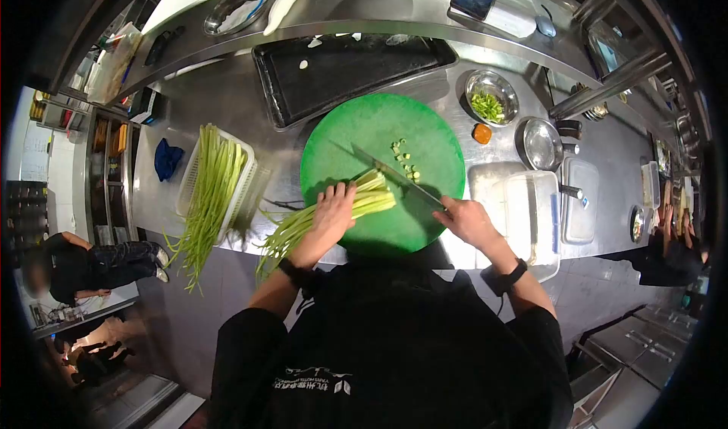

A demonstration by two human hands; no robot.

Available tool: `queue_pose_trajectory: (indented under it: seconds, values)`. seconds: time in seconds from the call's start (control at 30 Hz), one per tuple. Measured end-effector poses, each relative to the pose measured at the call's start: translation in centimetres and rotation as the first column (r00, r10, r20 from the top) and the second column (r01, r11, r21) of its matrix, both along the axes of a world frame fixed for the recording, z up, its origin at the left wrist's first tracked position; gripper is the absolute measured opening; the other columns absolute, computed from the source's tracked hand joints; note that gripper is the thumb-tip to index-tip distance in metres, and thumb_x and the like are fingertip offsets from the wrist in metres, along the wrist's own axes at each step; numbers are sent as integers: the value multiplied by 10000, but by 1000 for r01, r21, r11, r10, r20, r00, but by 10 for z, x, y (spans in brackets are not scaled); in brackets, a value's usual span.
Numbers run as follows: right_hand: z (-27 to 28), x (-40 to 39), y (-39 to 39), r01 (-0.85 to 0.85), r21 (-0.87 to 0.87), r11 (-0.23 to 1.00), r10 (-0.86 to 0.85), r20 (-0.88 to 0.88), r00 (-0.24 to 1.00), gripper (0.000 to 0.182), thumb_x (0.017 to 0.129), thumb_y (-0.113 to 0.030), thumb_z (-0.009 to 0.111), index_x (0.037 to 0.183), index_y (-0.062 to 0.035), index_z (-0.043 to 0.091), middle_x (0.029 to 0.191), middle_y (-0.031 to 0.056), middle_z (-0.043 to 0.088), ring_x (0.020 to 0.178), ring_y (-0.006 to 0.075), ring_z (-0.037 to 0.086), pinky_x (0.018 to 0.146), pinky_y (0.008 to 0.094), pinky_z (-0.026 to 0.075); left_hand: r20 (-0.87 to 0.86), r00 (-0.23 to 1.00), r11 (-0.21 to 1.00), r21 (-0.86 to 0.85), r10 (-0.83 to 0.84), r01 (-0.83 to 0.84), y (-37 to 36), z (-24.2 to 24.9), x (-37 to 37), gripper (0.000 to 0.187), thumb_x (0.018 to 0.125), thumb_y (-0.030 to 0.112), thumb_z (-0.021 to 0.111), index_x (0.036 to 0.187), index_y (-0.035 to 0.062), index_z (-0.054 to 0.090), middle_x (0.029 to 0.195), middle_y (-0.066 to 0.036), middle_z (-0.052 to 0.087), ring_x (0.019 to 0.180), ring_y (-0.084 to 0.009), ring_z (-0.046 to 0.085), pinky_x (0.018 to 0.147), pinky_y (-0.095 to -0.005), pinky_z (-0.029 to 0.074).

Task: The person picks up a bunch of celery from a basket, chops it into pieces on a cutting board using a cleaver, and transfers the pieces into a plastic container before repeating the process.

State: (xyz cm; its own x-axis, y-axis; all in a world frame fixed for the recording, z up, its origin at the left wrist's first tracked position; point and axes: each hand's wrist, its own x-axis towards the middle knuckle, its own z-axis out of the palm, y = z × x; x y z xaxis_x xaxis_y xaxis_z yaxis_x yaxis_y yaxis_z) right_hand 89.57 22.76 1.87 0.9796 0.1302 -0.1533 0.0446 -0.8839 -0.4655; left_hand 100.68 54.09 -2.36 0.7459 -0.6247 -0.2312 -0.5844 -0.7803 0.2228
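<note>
Pressing a stalk bunch (373,194) on the green board (421,126), the left hand (334,208) curls over it; the right hand (466,220) is closed round a knife (408,179). Bare board lies beyond the blade. Basketed stalks (212,175) trail past the bench (205,99) edge; a steel bowl (497,85) holds chopped pieces (487,108).

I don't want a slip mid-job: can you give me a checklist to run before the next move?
1. Left hand on the green stalks: ok, it lies over the bunch.
2. Right hand gripping the knife: ok, at the handle end.
3. Left hand apart from the knife: ok, a gap shows.
4. Green stalks wholly on the green board: not ok, one end trails past its edge.
5. Green board secured against sliding: cannot tell, underside hidden.
</note>
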Motion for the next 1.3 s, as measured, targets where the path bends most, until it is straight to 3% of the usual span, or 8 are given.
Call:
queue_pose_trajectory:
  seconds: [0.3, 0.4, 0.47, 0.5, 0.73, 0.97, 1.13, 1.3]
  values:
    - [-13, 154, -101, -197, -101, 975, 177, -182, 967, 442, 835, -395, 743, 1164, -102, 703, 898, 157, 728, 912, 372, 693, 824, 479, 546, 29, 999, 999, -21, 27, -26, 15, 10, -16, 932, 657, 150, 881, 1461, 45, 420, 1220, -129, 528, 1178, -324, 511, 979, -460, 416]
    - [-4, 193, -65, -100, -298, 949, 157, 173, 972, 263, 894, -277, 655, 1089, -104, 690, 936, 118, 713, 902, 328, 698, 774, 457, 559, 19, 998, 998, -18, 54, -54, 16, 3, -19, 930, 653, 159, 886, 1457, 61, 428, 1240, -126, 524, 1187, -314, 509, 993, -457, 412]
    - [-4, 202, -40, -29, -312, 950, 177, 457, 871, 132, 919, -158, 573, 1007, -113, 661, 938, 92, 684, 868, 293, 697, 728, 431, 566, 19, 998, 999, 4, 54, -54, 15, 4, -19, 932, 656, 169, 888, 1459, 67, 428, 1259, -134, 521, 1194, -318, 505, 998, -458, 409]
    - [-3, 203, -34, -4, -310, 951, 149, 445, 883, 147, 910, -200, 649, 1025, -112, 676, 951, 86, 686, 847, 315, 693, 689, 444, 553, 31, 998, 998, 7, 55, -55, 15, 4, -19, 932, 656, 169, 888, 1459, 67, 428, 1259, -134, 521, 1194, -318, 505, 998, -458, 409]
    - [14, 100, -34, 201, -160, 966, -165, 211, 963, 198, 866, -232, 703, 1001, -92, 662, 875, 152, 700, 802, 364, 694, 695, 477, 548, 29, 999, 998, -50, 44, -42, 13, 7, -13, 895, 644, 150, 882, 1432, 50, 471, 1209, -133, 550, 1174, -320, 517, 974, -451, 410]
    - [-7, 3, -49, 564, 29, 825, -565, 15, 825, 264, 822, -224, 748, 967, -34, 635, 795, 202, 683, 782, 420, 673, 689, 489, 520, 89, 994, 988, -135, -67, 79, -53, 3, 17, 865, 665, 136, 874, 1414, 8, 462, 1209, -163, 549, 1153, -344, 525, 956, -478, 427]
    - [-7, -43, -12, 432, 164, 887, -436, -6, 900, 372, 910, -204, 680, 1215, -34, 549, 808, 246, 682, 755, 447, 667, 664, 532, 519, 50, 998, 995, -86, -47, 51, -91, 0, 26, 883, 692, 188, 878, 1436, 6, 440, 1259, -186, 547, 1202, -360, 517, 1010, -525, 420]
    - [-5, -47, 25, 467, 164, 869, -476, 13, 880, 354, 934, -199, 655, 1196, 17, 559, 778, 281, 670, 724, 468, 662, 666, 544, 524, 106, 993, 997, -56, -53, 60, -87, 5, 26, 939, 683, 213, 886, 1457, -13, 405, 1274, -196, 538, 1212, -360, 512, 1016, -527, 416]
